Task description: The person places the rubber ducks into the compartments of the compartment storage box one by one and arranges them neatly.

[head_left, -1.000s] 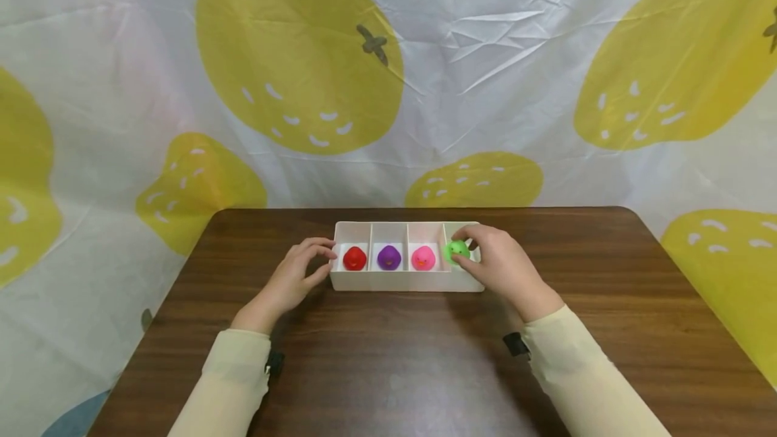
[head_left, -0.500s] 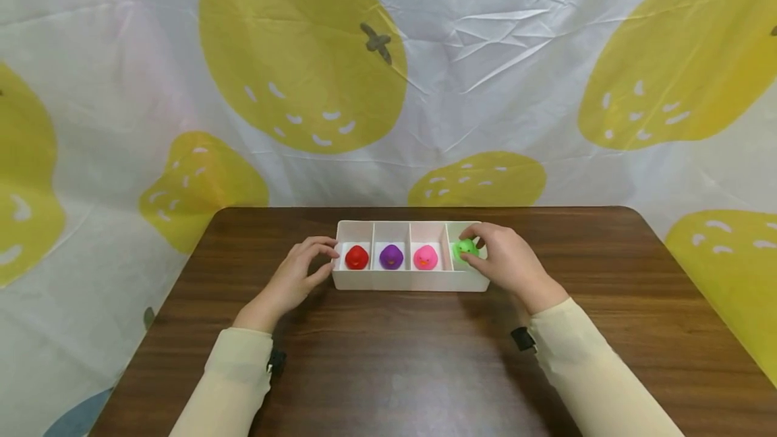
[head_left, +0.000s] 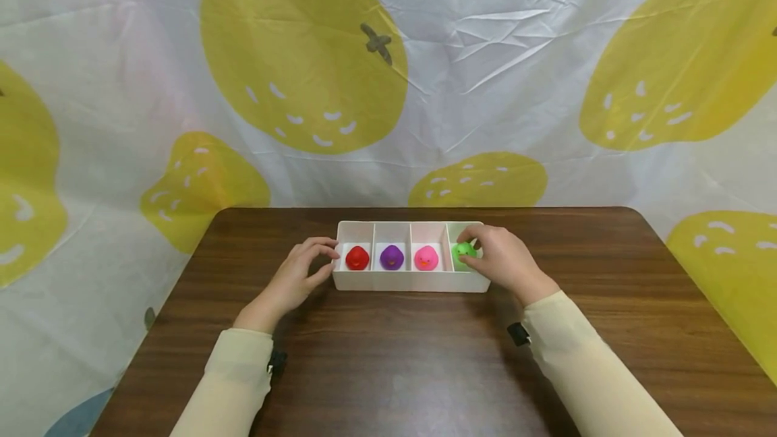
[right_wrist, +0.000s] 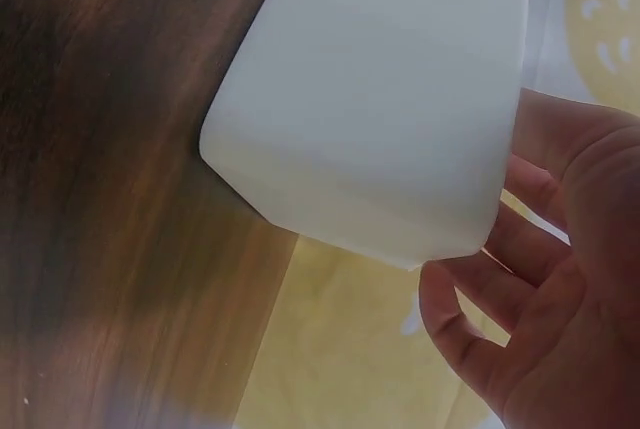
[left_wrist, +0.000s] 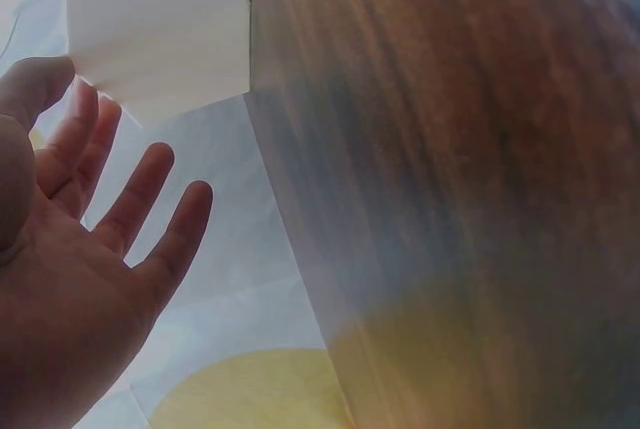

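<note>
A white box with a row of compartments stands on the table. From left to right, its compartments hold a red rubber duck, a purple rubber duck, a pink rubber duck and a green rubber duck. The right hand reaches over the box's right end, its thumb and forefinger around the green duck; the wrist view hides the duck behind the box wall. At the box's left end, the left hand touches the rim with thumb and fingertips, its other fingers spread loosely.
The dark brown wooden table extends in front of the box and to both sides. Behind it hangs a white cloth with yellow fruit prints.
The green duck has shifted slightly right and down within the rightmost compartment, along with the right hand. The left hand stays at the box's left end.
</note>
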{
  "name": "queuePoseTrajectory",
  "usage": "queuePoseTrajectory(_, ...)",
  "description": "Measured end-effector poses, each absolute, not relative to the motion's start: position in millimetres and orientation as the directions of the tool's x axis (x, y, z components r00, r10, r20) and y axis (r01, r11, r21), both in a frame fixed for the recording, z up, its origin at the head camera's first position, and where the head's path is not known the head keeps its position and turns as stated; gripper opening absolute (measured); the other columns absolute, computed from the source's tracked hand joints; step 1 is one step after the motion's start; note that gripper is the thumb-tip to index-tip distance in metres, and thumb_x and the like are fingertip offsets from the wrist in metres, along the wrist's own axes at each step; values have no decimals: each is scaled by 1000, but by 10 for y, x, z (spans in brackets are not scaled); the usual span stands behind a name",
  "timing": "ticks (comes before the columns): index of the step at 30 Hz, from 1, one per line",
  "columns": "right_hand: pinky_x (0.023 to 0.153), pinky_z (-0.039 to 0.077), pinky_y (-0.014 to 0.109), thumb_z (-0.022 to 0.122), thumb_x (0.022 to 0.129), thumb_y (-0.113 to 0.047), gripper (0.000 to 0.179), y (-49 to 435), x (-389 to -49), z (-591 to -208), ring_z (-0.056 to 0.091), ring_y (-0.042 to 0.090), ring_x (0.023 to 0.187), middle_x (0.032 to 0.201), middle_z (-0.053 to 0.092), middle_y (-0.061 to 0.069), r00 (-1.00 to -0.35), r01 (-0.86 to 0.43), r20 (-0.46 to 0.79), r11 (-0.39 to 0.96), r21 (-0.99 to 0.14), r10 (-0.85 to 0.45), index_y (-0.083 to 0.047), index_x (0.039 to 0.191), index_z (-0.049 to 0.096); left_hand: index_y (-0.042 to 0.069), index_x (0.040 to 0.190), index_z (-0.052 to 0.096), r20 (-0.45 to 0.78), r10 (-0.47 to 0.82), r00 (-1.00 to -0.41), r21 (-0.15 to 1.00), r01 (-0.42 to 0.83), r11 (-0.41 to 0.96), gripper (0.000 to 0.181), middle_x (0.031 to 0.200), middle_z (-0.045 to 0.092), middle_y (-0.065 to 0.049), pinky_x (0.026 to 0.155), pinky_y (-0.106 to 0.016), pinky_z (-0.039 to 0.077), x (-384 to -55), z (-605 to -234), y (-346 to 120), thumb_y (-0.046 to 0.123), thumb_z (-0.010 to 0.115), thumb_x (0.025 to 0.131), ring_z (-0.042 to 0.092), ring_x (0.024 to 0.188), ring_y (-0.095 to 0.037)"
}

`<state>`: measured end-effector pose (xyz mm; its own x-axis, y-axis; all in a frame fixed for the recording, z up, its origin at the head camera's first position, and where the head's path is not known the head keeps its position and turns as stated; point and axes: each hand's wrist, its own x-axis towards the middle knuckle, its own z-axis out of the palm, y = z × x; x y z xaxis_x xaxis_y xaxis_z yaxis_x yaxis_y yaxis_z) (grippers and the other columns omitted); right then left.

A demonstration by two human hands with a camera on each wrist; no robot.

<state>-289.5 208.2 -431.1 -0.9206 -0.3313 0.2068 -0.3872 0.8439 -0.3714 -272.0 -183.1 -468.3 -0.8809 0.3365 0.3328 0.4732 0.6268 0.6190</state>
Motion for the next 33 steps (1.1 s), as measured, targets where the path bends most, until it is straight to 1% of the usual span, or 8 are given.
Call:
queuePoseTrajectory(6,80,57,47,84,85,-18,24,2089,-2952,-4308,71,27,95,98,77,2,-917,-398,180,844,-360,-356,-12,106,75,5,112,69,319,335,-887,625,462,629,17,140,61,-14,112,-61,39,-2716,-4670,-1828,7,71,95,50,131,-40)
queuePoseTrajectory(11,80,57,46,84,83,-15,22,2089,-3010,-4319,71,26,91,94,77,3,-911,-413,165,846,-338,-378,-12,103,75,5,112,69,302,336,-892,630,452,631,17,140,60,-14,113,-59,38,-2700,-4661,-1821,8,71,96,50,131,-40)
queuePoseTrajectory(16,76,56,44,83,80,-13,21,2078,-3062,-4343,68,22,84,90,76,3,-907,-421,145,852,-313,-395,-12,100,75,6,112,69,300,337,-892,625,451,637,16,140,60,-14,113,-60,38,-2708,-4669,-1828,8,71,96,50,132,-39)
queuePoseTrajectory(21,72,54,43,82,77,-13,19,2080,-3079,-4364,63,20,74,84,73,2,-900,-436,156,861,-263,-408,-14,94,73,5,112,68,297,341,-892,626,451,635,17,141,60,-14,114,-60,38,-2728,-4667,-1819,8,71,96,50,132,-39)
queuePoseTrajectory(25,73,52,45,83,76,-14,19,2082,-3084,-4377,62,21,71,82,73,1,-895,-443,160,869,-220,-416,-14,91,72,5,112,68,296,342,-892,627,451,635,17,141,60,-13,114,-59,38,-2735,-4668,-1812,8,71,96,50,132,-39)
queuePoseTrajectory(27,80,49,48,83,76,-15,19,2077,-3077,-4377,65,22,77,85,74,1,-898,-437,157,871,-225,-411,-14,92,73,6,113,68,292,344,-893,629,450,634,17,141,60,-13,114,-59,38,-2739,-4667,-1812,8,71,96,49,132,-39)
queuePoseTrajectory(30,95,40,57,83,79,-17,20,2063,-3043,-4367,69,26,91,93,77,1,-904,-426,162,866,-262,-395,-13,97,74,6,113,68,279,352,-894,621,447,644,17,141,60,-13,113,-60,38,-2745,-4647,-1820,9,70,96,49,132,-39)
queuePoseTrajectory(33,102,31,63,81,84,-20,21,2024,-2970,-4341,68,31,105,102,78,3,-910,-410,193,862,-299,-366,-12,103,74,6,112,69,260,356,-897,587,440,679,16,141,60,-13,113,-59,40,-2752,-4591,-1830,10,70,96,49,132,-39)
